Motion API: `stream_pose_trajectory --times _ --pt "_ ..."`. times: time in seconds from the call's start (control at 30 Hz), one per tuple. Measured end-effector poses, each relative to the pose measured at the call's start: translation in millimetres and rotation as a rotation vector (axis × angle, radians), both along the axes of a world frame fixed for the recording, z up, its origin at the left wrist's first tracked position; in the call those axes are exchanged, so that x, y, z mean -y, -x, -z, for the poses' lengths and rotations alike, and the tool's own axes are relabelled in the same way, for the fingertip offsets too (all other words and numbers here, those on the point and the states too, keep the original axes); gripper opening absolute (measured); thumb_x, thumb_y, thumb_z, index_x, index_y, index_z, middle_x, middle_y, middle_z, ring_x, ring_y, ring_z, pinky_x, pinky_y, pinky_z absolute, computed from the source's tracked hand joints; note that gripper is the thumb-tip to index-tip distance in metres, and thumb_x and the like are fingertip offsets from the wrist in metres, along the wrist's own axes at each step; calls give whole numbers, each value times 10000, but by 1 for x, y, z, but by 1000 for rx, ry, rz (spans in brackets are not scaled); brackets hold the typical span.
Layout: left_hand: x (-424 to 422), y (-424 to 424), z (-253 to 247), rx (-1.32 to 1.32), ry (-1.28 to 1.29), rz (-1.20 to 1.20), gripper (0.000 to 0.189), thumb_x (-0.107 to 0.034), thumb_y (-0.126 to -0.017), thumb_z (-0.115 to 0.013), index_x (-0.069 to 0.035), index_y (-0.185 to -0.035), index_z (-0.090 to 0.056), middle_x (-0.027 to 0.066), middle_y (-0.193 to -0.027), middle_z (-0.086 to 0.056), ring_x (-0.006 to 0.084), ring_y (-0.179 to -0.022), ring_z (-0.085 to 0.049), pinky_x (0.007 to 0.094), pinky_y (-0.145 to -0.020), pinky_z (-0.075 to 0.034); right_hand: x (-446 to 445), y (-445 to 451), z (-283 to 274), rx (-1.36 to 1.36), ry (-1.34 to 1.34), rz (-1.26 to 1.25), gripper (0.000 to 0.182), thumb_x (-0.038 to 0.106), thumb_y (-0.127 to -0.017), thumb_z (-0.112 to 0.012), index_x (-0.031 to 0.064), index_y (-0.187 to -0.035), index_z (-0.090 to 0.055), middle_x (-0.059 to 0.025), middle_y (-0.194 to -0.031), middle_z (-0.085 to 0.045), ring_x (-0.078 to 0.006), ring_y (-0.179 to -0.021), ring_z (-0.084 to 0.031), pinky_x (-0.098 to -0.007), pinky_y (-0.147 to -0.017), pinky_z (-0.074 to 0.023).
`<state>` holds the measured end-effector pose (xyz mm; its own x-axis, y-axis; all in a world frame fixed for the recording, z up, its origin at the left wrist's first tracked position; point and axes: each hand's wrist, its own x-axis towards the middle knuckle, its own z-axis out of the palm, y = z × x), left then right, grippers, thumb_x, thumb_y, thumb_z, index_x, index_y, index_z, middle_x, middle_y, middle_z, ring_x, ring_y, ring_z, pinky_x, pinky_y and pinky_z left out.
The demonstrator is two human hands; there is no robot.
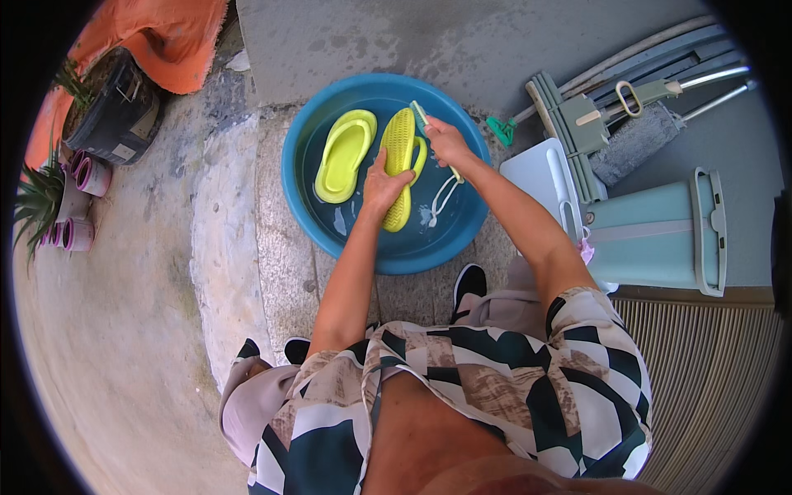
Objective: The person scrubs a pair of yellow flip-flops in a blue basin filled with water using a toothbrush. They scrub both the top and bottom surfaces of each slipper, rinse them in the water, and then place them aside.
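Observation:
A blue plastic basin [387,263] stands on the ground before me with a little water in it. My left hand [385,184] grips a yellow-green slipper [399,139], its textured sole turned up towards me and its strap on the right side. In my right hand [447,143] is a scrub brush [419,116] with green bristles, which lies against the upper edge of that slipper. A white cord loop [440,201] hangs from the brush's handle. The matching slipper [344,162] rests at the basin's left, footbed up.
To the right are a light-blue plastic bin [643,238], a flat mop [572,133], a white plastic panel [538,176] and long poles [643,52] along the wall. A black plant bucket [114,114], an orange cloth [167,49] and small pink pots [79,235] stand left.

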<state>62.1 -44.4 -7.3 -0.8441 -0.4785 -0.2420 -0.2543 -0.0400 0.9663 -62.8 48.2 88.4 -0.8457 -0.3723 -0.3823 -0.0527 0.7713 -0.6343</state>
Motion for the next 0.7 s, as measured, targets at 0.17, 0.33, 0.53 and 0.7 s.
stream_pose_trajectory --times 0.17,0.33,0.53,0.7 --pt "9 -7 -10 268 332 -4 924 -474 -628 -667 -83 -1407 -360 230 -1292 -479 366 -1161 -510 417 -954 -427 -20 -22 0 -348 -44 -369 436 275 -951 -416 159 -1371 -425 -246 -1095 -600 -422 -998 -572 -440 -869 -454" --pt "-18 -8 -1 344 331 64 891 -457 -628 -675 -53 -1377 -409 239 -1284 -502 338 -1167 -519 390 -961 -429 -26 -19 30 -337 -314 -491 414 247 -945 -400 92 -1326 -443 -236 -1085 -606 -422 -988 -572 -491 -860 -446" --pt "-21 -30 -2 505 293 44 858 -456 -622 -740 -78 -1330 -436 232 -1351 -415 392 -1204 -454 450 -927 -456 -15 -51 98 -152 -350 -578 408 244 -955 -363 107 -1330 -450 -218 -1071 -618 -375 -1002 -590 -477 -859 -445" --pt "-18 -39 34 604 483 88 822 -393 -626 -761 -9 -1268 -421 229 -1368 -374 389 -1210 -428 484 -882 -473 9 -64 103 -44 -327 -570 351 251 -937 -385 66 -1175 -565 -213 -1042 -628 -377 -976 -600 -473 -844 -462"
